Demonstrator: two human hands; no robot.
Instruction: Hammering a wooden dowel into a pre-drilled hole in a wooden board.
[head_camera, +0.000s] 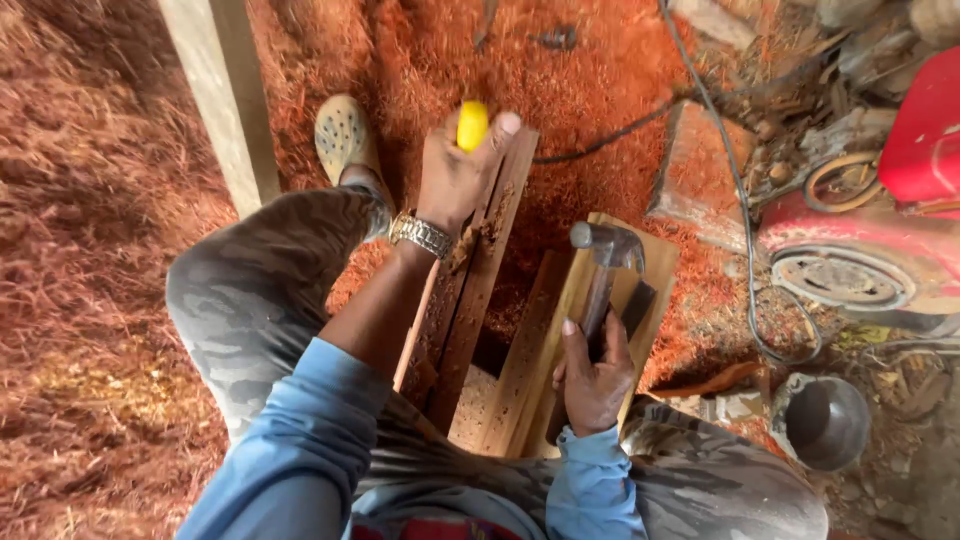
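The left hand grips a yellow-handled tool on the upright plank, while the right hand clasps the hammer, head pointing away beside it

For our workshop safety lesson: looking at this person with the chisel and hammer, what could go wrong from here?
1. The left hand grips the yellow-handled chisel right where the hammer in the right hand would land; a miss could hit fingers.
2. The board leans unclamped and might slip.
3. The cable could trip someone.
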